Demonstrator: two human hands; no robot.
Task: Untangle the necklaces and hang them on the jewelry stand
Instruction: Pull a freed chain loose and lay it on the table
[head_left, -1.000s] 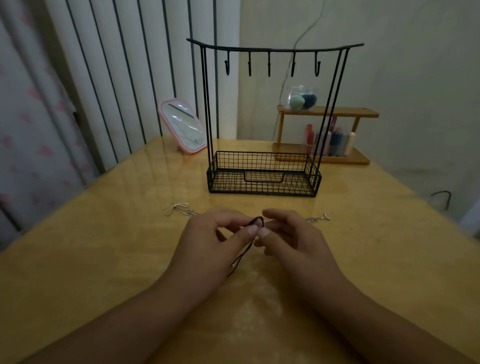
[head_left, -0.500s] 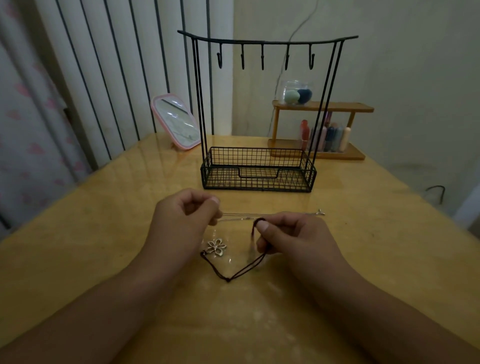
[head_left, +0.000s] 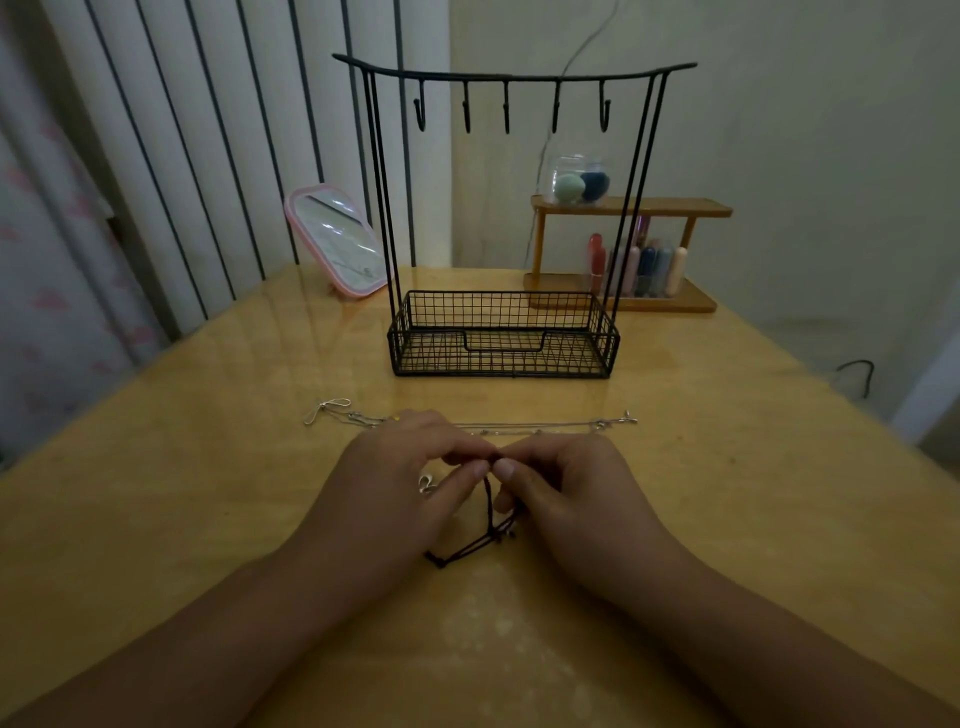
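Centrally, dark cord necklace (head_left: 485, 540) pinched at its top by left hand (head_left: 400, 483) and right hand (head_left: 571, 493), rest trailing on table (head_left: 208, 493), silver chain (head_left: 519, 425) just beyond, stand (head_left: 504, 332) farther back with bare hooks.

- I count two hands: left hand (head_left: 402, 486), right hand (head_left: 566, 488).
- Two necklaces: dark cord (head_left: 480, 540), silver chain (head_left: 540, 426).
- One stand (head_left: 501, 332), five hooks (head_left: 506, 111).
- One mirror (head_left: 337, 241).
- One shelf (head_left: 623, 208).
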